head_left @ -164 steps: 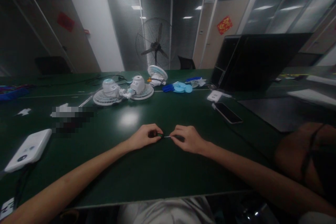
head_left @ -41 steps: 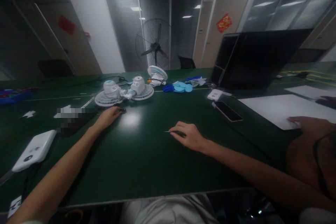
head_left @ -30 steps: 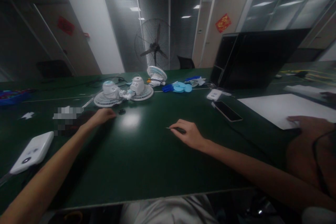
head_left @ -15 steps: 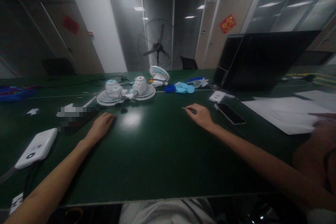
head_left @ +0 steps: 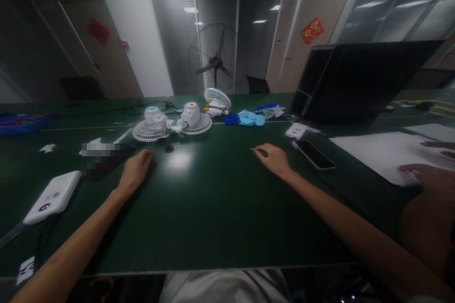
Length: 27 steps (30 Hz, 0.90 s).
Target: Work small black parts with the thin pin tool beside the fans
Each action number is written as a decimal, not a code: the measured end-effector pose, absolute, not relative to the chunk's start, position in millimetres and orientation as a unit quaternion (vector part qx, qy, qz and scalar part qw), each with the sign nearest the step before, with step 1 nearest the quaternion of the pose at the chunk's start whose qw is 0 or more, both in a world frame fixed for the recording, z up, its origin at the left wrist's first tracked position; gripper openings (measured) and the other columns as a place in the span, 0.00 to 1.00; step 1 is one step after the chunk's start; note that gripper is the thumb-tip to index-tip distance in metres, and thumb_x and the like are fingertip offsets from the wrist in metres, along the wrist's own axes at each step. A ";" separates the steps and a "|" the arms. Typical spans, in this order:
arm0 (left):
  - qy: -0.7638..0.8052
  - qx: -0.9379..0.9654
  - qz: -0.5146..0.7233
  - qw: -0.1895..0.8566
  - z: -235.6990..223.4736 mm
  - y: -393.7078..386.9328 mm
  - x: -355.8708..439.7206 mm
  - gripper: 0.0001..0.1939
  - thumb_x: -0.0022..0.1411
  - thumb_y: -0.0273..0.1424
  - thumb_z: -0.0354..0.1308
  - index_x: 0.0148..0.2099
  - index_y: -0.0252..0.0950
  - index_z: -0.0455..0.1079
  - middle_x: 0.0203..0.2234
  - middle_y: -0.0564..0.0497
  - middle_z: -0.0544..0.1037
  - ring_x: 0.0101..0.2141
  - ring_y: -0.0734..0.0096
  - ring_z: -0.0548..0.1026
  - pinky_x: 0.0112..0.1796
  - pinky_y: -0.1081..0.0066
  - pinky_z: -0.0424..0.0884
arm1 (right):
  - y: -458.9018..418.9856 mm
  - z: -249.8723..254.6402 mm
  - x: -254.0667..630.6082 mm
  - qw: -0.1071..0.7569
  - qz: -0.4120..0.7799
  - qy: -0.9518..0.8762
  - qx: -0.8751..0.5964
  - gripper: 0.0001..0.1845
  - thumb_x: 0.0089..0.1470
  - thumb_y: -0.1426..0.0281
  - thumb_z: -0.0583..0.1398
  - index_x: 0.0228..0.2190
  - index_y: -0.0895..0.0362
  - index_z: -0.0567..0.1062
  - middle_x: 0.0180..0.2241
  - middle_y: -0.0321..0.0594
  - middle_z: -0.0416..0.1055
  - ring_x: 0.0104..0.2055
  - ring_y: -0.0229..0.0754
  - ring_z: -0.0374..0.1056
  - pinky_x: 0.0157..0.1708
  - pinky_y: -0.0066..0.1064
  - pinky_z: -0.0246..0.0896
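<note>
Head view: black piece (head_left: 169, 148) near curled left hand (head_left: 138, 168), contents unclear; thin tool (head_left: 252, 149) in pinch of right hand (head_left: 274, 158).

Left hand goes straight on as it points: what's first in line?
Likely the left hand meets the near rim of the leftmost white fan with a round grille. Depth is unclear; the small black piece sits close, just right of that line.

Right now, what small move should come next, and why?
Perhaps the right hand could lay the thin tool on the green table: it pinches the tool, while the small black part lies untouched, nearer the left hand.
</note>
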<state>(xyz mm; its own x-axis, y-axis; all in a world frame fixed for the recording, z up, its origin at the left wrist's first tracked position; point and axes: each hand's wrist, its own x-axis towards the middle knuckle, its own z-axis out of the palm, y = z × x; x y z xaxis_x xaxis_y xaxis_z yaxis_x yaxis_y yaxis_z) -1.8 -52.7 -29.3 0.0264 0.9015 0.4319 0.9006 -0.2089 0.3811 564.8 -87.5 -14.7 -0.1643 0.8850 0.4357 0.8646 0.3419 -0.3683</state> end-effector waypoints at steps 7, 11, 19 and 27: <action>0.660 0.611 0.415 0.137 -23.5 -27.6 12.6 0.22 0.60 0.45 0.60 0.48 0.36 0.80 0.43 0.44 0.86 0.43 0.52 0.83 0.44 0.64 0.77 | -88.7 -12.1 562.6 0.286 0.014 -0.773 -0.566 0.15 0.70 0.59 0.57 0.48 0.51 0.80 0.45 0.43 0.78 0.42 0.48 0.77 0.40 0.38 0.73; 0.655 0.600 0.441 0.126 -21.7 -17.5 18.0 0.23 0.60 0.45 0.61 0.51 0.35 0.81 0.46 0.43 0.85 0.46 0.52 0.82 0.50 0.62 0.75 | -88.8 -12.2 562.7 0.283 0.013 -0.777 -0.563 0.15 0.70 0.59 0.57 0.48 0.50 0.80 0.45 0.43 0.79 0.42 0.49 0.77 0.39 0.39 0.74; 0.625 0.632 0.439 0.135 -17.5 1.4 43.4 0.19 0.60 0.43 0.63 0.48 0.37 0.83 0.47 0.46 0.85 0.52 0.51 0.80 0.57 0.61 0.70 | -88.0 -13.4 563.2 0.280 0.010 -0.779 -0.561 0.15 0.70 0.59 0.57 0.48 0.50 0.80 0.45 0.43 0.79 0.42 0.49 0.77 0.38 0.39 0.74; 0.632 0.634 0.411 0.172 -22.3 5.0 41.1 0.22 0.58 0.43 0.65 0.49 0.36 0.83 0.45 0.45 0.86 0.47 0.52 0.82 0.50 0.64 0.74 | -86.4 -15.3 562.6 0.280 0.006 -0.779 -0.560 0.14 0.70 0.60 0.58 0.48 0.51 0.80 0.45 0.42 0.79 0.42 0.48 0.77 0.40 0.39 0.73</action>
